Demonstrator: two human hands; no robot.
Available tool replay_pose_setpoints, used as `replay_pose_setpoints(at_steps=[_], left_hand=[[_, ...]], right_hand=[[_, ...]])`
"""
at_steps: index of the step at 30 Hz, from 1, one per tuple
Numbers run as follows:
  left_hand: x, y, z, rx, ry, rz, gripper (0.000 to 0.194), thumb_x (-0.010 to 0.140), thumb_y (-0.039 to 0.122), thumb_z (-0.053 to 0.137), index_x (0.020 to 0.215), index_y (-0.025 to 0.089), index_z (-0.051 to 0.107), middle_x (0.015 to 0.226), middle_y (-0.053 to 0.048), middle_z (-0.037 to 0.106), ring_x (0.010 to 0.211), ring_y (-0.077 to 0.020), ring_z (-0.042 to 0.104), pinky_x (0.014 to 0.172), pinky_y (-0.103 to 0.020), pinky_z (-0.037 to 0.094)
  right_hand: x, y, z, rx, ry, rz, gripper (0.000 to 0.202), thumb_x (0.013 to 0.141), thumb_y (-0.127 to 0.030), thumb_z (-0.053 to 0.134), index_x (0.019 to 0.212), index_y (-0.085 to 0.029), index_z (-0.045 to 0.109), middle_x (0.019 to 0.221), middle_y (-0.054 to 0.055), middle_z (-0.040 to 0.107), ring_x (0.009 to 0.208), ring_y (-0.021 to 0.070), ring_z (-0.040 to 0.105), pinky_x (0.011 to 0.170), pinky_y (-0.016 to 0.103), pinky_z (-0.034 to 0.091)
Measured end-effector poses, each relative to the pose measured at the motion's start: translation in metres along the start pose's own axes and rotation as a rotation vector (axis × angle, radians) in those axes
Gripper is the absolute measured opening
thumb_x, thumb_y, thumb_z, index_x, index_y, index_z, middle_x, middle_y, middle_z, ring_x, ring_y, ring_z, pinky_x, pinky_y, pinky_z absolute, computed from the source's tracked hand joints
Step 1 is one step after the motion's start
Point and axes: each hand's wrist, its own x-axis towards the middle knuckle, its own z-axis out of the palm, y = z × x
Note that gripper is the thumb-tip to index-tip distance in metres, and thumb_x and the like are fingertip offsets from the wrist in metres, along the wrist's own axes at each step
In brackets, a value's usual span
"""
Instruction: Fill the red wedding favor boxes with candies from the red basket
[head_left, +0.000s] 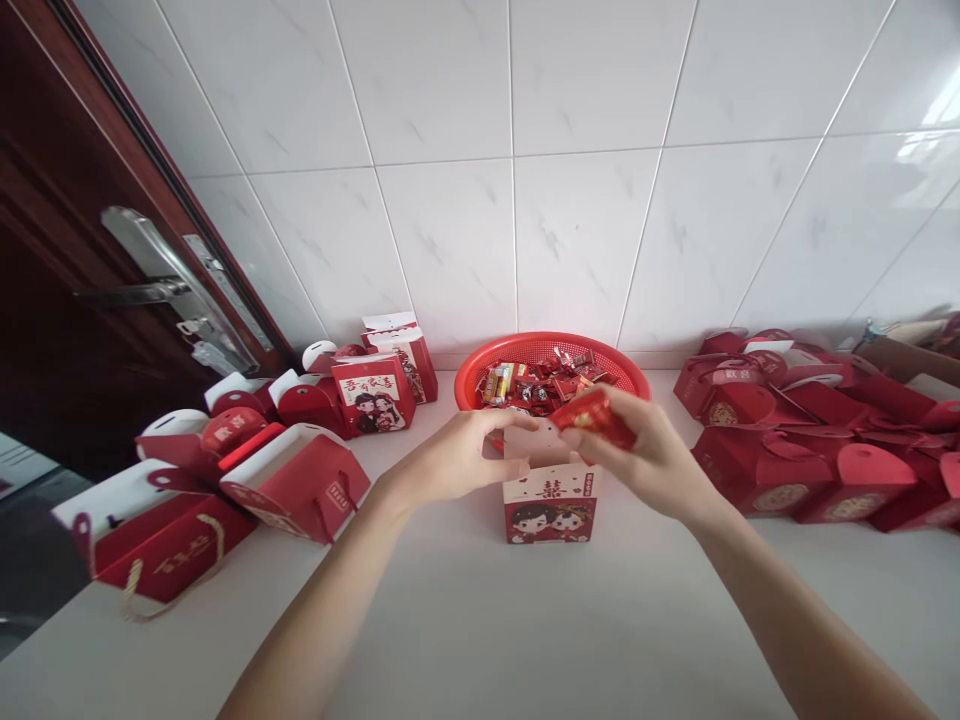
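A red and white gift box (pixel 551 510) printed with two cartoon figures stands upright on the white table, its top open. My left hand (pixel 469 455) is at the box's left side, thumb and fingers apart around its upper edge. Held in my right hand (pixel 649 450) is a red packet (pixel 600 418), just above the right part of the opening. Right behind the box sits a red plastic basket (pixel 471 370) filled with small wrapped candies (pixel 536 385). What lies inside the box is hidden.
Several open red boxes (pixel 300 480) stand on the white table (pixel 480 620) at the left, near a dark door with a metal handle (pixel 202 300). Many closed red boxes (pixel 780 470) crowd the right side. A tiled wall (pixel 585 230) rises behind the basket.
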Motion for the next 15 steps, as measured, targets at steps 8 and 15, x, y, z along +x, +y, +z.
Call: replay_pose_setpoints(at_steps=[8, 15], left_hand=[[0.0, 0.001, -0.001, 0.028, 0.001, -0.017, 0.048, 0.084, 0.036, 0.072, 0.13, 0.027, 0.066, 0.136, -0.003, 0.067, 0.119, -0.0276, 0.063, 0.098, -0.036, 0.05], [-0.001, 0.002, -0.001, -0.002, -0.01, 0.01, 0.044, 0.083, 0.037, 0.074, 0.125, 0.024, 0.069, 0.119, -0.004, 0.075, 0.114, -0.0283, 0.067, 0.099, -0.035, 0.051]], right_hand=[[0.004, 0.008, 0.012, 0.218, 0.173, -0.022, 0.008, 0.089, -0.025, 0.051, 0.085, -0.022, 0.057, 0.081, 0.001, 0.057, 0.073, 0.0166, 0.053, 0.066, 0.028, 0.047], [0.002, 0.01, 0.009, -0.053, -0.041, -0.104, 0.025, 0.094, -0.025, 0.059, 0.119, -0.023, 0.056, 0.101, 0.005, 0.069, 0.09, 0.0202, 0.065, 0.076, 0.032, 0.052]])
